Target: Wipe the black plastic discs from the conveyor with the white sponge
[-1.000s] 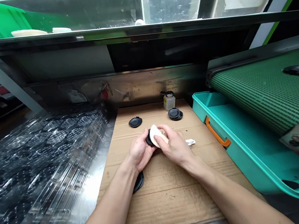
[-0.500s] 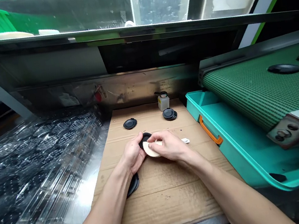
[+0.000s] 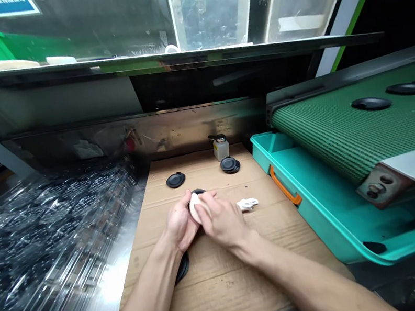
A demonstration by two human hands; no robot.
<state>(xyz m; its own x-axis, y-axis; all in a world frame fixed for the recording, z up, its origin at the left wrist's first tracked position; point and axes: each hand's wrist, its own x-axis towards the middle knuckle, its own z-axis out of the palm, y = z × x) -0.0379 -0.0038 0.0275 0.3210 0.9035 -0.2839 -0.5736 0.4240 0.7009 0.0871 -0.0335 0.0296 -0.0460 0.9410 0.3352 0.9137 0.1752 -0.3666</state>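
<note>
My left hand [image 3: 181, 223] is closed around a round black plastic lid [image 3: 198, 191], of which only the far edge shows. Pinched in my right hand [image 3: 222, 219] is a cream-coloured pad [image 3: 195, 208], pressed against the lid's face. Both hands meet above a cardboard sheet [image 3: 222, 291]. Beyond them lie one black lid [image 3: 175, 180] on the left and a small stack of black lids [image 3: 230, 164] on the right. More black lids [image 3: 182, 267] are partly hidden under my left wrist. A crumpled white tissue [image 3: 247, 204] lies just right of my right hand.
A small dispenser bottle [image 3: 221, 148] stands at the cardboard's back edge. To the right are a turquoise tray [image 3: 312, 212] with an orange handle and a green conveyor belt [image 3: 330, 129] carrying black lids [image 3: 371, 103]. Clear plastic trays [image 3: 47, 246] pile up on the left. A metal shelf [image 3: 160, 63] crosses above.
My right hand has moved left with the pad, farther over the lid, and the pad is now tilted. More of the tissue shows. The view has shifted; lids on the belt have moved left.
</note>
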